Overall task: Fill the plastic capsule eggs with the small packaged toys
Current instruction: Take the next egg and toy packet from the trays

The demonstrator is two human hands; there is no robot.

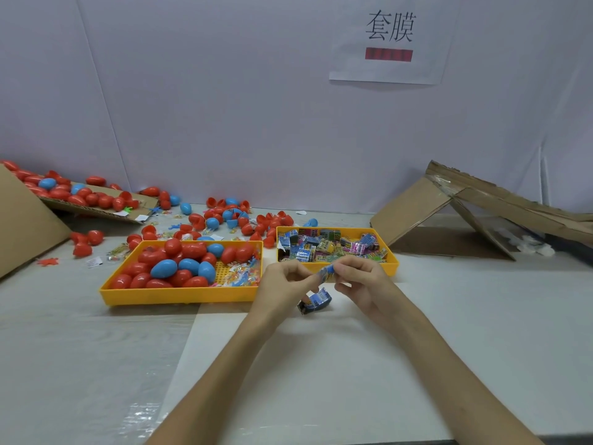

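My left hand point(284, 281) and my right hand point(362, 279) meet in front of the trays and together pinch a small blue packaged toy point(328, 273) between their fingertips. A second blue packaged toy point(316, 301) lies on the table just below them. The left yellow tray point(179, 295) holds red and blue capsule eggs point(179, 261) and some clear toy packets. More small packaged toys point(330, 248) fill the right yellow tray point(393, 260) just behind my hands.
Loose red and blue eggs and egg halves point(231, 216) lie scattered behind the trays and on a flattened cardboard sheet point(96, 203) at far left. A collapsed cardboard box point(465, 213) stands at the right. A white wall with a paper sign point(390, 40) closes the back.
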